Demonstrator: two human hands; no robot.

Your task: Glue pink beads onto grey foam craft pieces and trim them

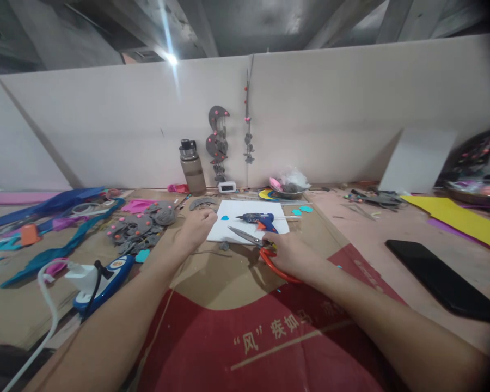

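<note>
My right hand (289,251) grips a pair of scissors (271,260) with red handles, its blades pointing left over the front of a white sheet (249,207). My left hand (198,226) is closed at the sheet's left edge; whatever its fingers may hold is hidden. On the sheet lies a dark blue glue gun (255,219) with a clear glue stick in its back. A small turquoise felt piece (225,218) rests left of its nozzle. Just in front of the sheet is a small grey felt piece (224,246).
Grey felt pieces with pink balls (136,228) and a blue power strip (106,283) with a white plug are on the left. A bottle (193,169) stands by the back panel. A black phone (441,277) and yellow felt (457,218) lie on the right.
</note>
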